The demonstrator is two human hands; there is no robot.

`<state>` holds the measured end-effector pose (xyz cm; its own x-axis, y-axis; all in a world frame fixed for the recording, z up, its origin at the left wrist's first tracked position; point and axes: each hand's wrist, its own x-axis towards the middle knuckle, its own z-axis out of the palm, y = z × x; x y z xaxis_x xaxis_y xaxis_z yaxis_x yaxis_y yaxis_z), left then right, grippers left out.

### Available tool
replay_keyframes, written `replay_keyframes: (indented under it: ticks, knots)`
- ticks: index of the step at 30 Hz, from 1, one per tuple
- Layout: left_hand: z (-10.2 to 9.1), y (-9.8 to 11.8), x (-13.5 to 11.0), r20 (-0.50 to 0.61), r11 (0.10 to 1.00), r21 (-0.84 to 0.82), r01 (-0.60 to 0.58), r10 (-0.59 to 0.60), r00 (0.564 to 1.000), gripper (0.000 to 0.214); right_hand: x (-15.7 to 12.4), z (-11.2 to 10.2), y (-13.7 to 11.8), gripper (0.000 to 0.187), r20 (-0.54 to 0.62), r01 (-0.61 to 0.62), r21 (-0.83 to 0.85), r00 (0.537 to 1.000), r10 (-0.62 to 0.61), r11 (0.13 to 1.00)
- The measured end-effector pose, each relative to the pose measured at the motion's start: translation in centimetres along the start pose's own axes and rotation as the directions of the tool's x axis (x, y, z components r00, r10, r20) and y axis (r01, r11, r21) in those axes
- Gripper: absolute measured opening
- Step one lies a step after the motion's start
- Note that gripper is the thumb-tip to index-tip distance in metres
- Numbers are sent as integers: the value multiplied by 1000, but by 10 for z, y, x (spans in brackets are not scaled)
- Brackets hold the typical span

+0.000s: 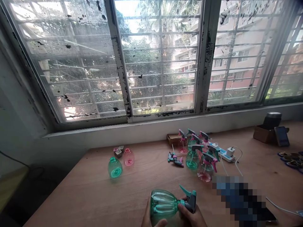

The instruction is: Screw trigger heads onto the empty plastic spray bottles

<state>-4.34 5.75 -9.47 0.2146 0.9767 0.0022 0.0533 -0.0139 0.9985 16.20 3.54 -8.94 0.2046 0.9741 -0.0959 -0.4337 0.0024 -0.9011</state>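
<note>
A green ribbed spray bottle (pixel 163 201) lies sideways between my hands above the near edge of the table. My left hand (pixel 147 212) is wrapped round the bottle's base end, thumb below. At the neck, my right hand (pixel 191 215) grips the grey and teal spray head (pixel 192 201), whose trigger points up. Whether the head is fully screwed on I cannot tell. Ahead to the left stand a green bottle (pixel 115 167) and a pink bottle (pixel 129 157), both without spray heads. Loose spray heads (pixel 175 160) lie on the table ahead.
Several assembled spray bottles (pixel 205 170) stand to the right, before a power strip (pixel 226 155) with white cables. Small boxes (pixel 118 152) sit at the back left. A blurred-out device (pixel 243 201) lies at the near right. A cardboard box (pixel 264 134) and a phone (pixel 281 136) are farther right.
</note>
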Motion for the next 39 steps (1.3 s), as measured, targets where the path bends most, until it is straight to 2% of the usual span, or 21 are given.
replay_keyframes:
  ticks: [3, 6, 8, 12, 15, 19, 24, 27, 30, 34, 39]
  knots:
    - [0, 10, -3, -41, 999, 44, 28, -26, 999, 81, 0, 0, 3, 57, -26, 20, -3, 999, -20, 1000]
    - [0, 11, -2, -58, 1000, 10, 19, -18, 998, 77, 0, 2, 4, 56, -75, 50, -26, 996, -52, 998]
    - [1, 7, 0, -47, 999, -34, -10, 8, 999, 80, 0, 1, 3, 56, -83, 70, -43, 994, -73, 997]
    - [2, 3, 3, -36, 996, -80, -43, 40, 999, 88, 2, -1, 5, 57, -43, 38, -52, 998, -40, 998]
    - [2, 3, 2, -35, 996, -86, -20, 17, 999, 89, 5, -5, 11, 56, -61, 58, -54, 996, -61, 997]
    - [3, 6, 1, -75, 999, -44, 30, -33, 997, 83, 8, -10, 15, 56, -23, 31, -83, 999, -33, 996]
    - [6, 6, 2, -24, 988, -154, -20, 16, 1000, 104, 6, -9, 10, 55, -71, 90, -113, 993, -99, 989]
    - [7, 7, 1, -18, 987, -160, -13, 11, 1000, 108, 4, -6, 8, 55, -35, 70, -115, 997, -75, 991]
    - [5, 9, -1, -34, 992, -124, -3, -2, 999, 105, 3, -4, 9, 55, -36, 72, -90, 996, -76, 993]
    - [2, 7, -2, -51, 992, -101, 71, -76, 996, 93, 1, -2, 3, 54, -60, 96, -69, 993, -100, 993]
    - [4, -2, 2, 9, 981, -192, -12, 13, 1000, 105, -2, 1, -7, 54, -50, 72, -60, 996, -75, 996]
